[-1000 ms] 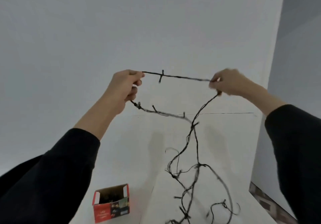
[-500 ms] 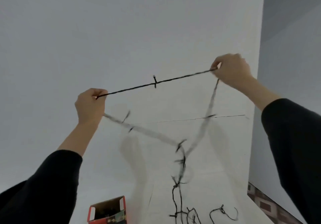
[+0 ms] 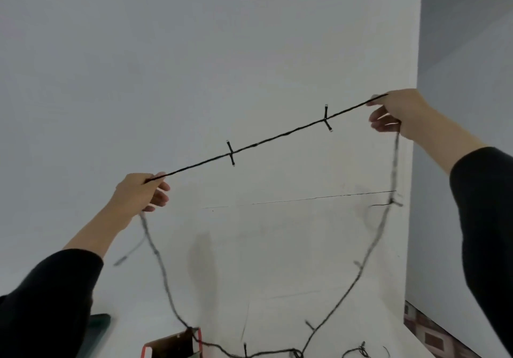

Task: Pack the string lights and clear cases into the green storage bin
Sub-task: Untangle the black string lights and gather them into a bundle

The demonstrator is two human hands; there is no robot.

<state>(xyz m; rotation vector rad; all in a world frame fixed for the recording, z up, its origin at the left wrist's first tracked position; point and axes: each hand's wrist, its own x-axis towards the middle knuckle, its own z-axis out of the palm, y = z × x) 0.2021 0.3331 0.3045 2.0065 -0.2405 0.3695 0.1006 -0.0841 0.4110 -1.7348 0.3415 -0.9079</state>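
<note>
The hands have drawn farther apart than 0.5 s ago, and the taut span between them now carries 2 cross-shaped bulb nodes instead of 1. The left hand (image 3: 138, 193) pinches the string lights (image 3: 277, 136) between thumb and curled fingers. From it the cord drops, blurred, to the rim of an open red box (image 3: 172, 346) on the white surface (image 3: 277, 288). The stretched cord rises to the right hand (image 3: 399, 113), which grips it. A 2nd length hangs from that hand to loose loops near the surface's right edge.
</note>
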